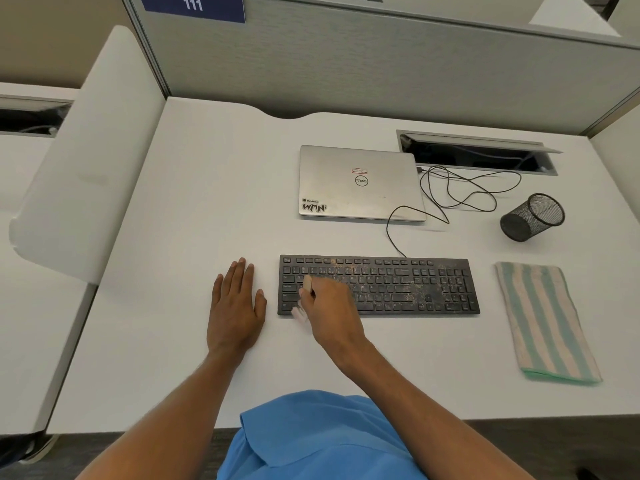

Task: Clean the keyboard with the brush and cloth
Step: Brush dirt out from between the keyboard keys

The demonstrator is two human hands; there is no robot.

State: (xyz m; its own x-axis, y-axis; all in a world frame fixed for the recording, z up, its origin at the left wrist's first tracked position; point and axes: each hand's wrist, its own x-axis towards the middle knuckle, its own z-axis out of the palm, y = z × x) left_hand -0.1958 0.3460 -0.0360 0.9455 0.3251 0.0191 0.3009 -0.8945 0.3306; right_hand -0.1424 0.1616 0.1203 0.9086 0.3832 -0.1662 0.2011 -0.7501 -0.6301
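Dust is sitting across the middle and right of the flat black plastic keyboard (415, 289), lying near-centre on the white desk (207, 202). Right hand (329, 306) is gripping the wooden-handled, pale-bristled brush (306, 283), fingers curled round the handle, bristles blurring at the near left corner. Left hand (235, 306) is resting flat just left of the keyboard, fingers straight, holding nothing. Risk: strokes may be shoving the unbraced keyboard or flicking grit off the near desk edge. Folded green-and-white striped cloth (547, 323) is lying untouched to the right.
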